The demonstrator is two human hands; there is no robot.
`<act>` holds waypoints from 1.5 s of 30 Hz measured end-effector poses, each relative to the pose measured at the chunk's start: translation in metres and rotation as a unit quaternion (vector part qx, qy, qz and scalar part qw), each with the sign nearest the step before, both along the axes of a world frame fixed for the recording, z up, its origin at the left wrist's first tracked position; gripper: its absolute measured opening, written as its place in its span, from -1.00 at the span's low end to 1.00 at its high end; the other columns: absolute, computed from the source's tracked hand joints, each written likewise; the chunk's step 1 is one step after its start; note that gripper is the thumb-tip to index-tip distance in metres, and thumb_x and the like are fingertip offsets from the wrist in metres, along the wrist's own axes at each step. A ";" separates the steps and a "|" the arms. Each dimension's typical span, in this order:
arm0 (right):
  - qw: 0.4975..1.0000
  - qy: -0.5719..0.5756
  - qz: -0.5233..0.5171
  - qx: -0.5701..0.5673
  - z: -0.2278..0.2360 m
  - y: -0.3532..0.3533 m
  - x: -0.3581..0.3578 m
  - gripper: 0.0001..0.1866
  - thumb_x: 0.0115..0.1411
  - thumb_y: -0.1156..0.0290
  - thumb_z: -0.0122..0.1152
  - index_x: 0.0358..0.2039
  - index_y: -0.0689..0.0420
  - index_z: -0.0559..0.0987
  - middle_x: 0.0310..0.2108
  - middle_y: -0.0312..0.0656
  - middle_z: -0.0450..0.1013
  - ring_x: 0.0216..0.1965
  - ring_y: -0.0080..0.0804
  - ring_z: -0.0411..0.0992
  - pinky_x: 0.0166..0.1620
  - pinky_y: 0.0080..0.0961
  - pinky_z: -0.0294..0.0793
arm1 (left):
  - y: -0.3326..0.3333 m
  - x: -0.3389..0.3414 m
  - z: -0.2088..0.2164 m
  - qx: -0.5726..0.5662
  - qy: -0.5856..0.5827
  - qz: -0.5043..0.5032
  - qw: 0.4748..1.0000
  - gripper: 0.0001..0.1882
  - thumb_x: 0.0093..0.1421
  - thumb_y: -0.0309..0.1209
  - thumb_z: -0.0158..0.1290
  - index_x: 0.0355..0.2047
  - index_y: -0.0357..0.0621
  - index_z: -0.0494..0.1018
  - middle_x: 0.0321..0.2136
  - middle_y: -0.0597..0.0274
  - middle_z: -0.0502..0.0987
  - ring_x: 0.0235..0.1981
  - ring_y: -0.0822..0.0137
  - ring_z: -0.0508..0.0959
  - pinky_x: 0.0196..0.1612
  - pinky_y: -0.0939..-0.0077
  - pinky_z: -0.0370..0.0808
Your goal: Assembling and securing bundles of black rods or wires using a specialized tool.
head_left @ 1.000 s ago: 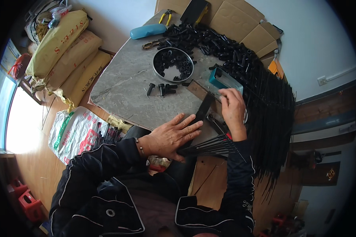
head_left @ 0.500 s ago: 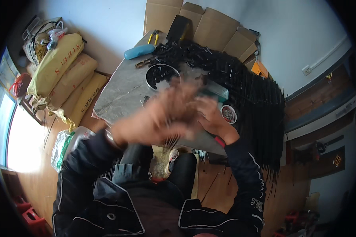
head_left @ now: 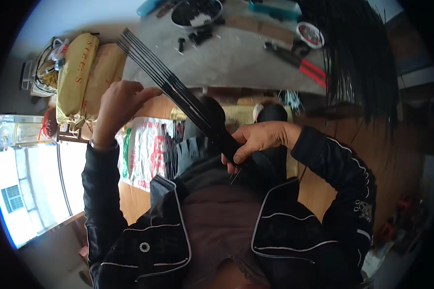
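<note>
Dull grey tabletop (head_left: 246, 67) backs slender black rods (head_left: 182, 98).

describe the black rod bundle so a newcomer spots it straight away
Start at the grey table, then drop below its near edge to the person's right hand. Gripped there is the black rod bundle, slanting up and left. Unlike the larger mass of rods at the table's right end, this small bundle is hand-held.
</note>
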State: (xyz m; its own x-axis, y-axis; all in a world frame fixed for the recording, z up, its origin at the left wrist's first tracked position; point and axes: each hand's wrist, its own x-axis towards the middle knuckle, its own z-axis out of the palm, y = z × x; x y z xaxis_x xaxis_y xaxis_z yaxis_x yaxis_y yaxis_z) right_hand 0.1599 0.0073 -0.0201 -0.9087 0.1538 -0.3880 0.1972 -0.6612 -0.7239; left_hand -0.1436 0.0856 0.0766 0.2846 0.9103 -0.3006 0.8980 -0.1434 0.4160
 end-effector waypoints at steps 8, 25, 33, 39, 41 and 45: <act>0.983 -0.033 0.137 0.116 -0.016 -0.023 -0.021 -0.67 0.11 0.43 0.24 -0.10 0.26 0.53 -0.23 -0.18 0.56 -0.19 -0.47 0.50 -0.05 -0.54 0.43 | -0.059 0.089 -0.009 -0.126 0.048 -0.454 0.880 -0.56 -0.02 -0.14 0.26 -0.22 -0.17 0.51 -0.40 0.14 0.58 -0.28 0.16 0.58 -0.10 0.30 0.43; 0.951 -0.031 -0.011 0.308 0.080 -0.041 -0.007 -0.61 0.15 0.43 0.22 -0.02 0.30 0.48 -0.17 -0.13 0.53 -0.15 -0.43 0.51 -0.08 -0.51 0.50 | 0.006 0.094 -0.021 -0.393 -0.376 -0.210 0.812 -0.76 0.30 -0.35 0.02 -0.23 -0.33 0.47 -0.46 0.17 0.59 -0.41 0.42 0.59 -0.32 0.56 0.54; 0.744 -0.417 -0.173 0.493 -0.066 -0.039 0.010 -0.44 0.07 0.22 0.32 0.00 0.28 0.44 -0.26 -0.02 0.53 -0.21 -0.26 0.52 -0.12 -0.33 0.46 | -0.008 0.166 -0.026 -0.136 -0.625 -0.200 0.743 -0.76 0.32 -0.33 -0.01 -0.15 -0.26 0.46 -0.36 0.18 0.59 -0.32 0.37 0.59 -0.16 0.48 0.54; 0.930 -0.281 -0.174 0.163 -0.165 -0.073 -0.008 -0.64 0.22 0.21 0.18 -0.07 0.17 0.54 -0.26 -0.16 0.55 -0.26 -0.42 0.50 -0.17 -0.47 0.47 | -0.067 0.143 -0.132 -0.199 -0.647 -0.044 0.734 -0.76 0.33 -0.32 -0.02 -0.15 -0.25 0.45 -0.31 0.21 0.58 -0.22 0.42 0.55 -0.06 0.47 0.48; 0.872 -0.256 -0.217 0.357 -0.245 -0.111 -0.007 -0.66 0.26 0.16 0.05 -0.13 0.15 0.54 -0.21 -0.09 0.53 -0.15 -0.27 0.48 -0.07 -0.34 0.43 | -0.083 0.141 -0.143 -0.218 -0.641 -0.046 0.734 -0.76 0.33 -0.32 -0.03 -0.15 -0.25 0.45 -0.31 0.21 0.58 -0.20 0.42 0.55 -0.05 0.47 0.48; 0.922 -0.248 -0.060 0.290 -0.183 -0.097 -0.023 -0.67 0.22 0.25 0.06 -0.08 0.13 0.52 -0.11 -0.05 0.50 -0.04 -0.23 0.43 0.04 -0.30 0.35 | -0.099 0.107 -0.128 -0.183 -0.637 -0.019 0.749 -0.76 0.34 -0.35 -0.04 -0.13 -0.27 0.44 -0.29 0.19 0.58 -0.19 0.40 0.55 -0.04 0.47 0.47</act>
State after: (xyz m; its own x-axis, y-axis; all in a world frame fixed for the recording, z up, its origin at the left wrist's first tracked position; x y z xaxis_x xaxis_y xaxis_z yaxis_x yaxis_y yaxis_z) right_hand 0.1373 -0.0892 -0.2030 -0.6046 0.5536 -0.5726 0.5504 -0.2292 -0.8028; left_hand -0.0367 -0.0138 -0.0512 0.5765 0.8170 0.0093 -0.2621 0.1742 0.9492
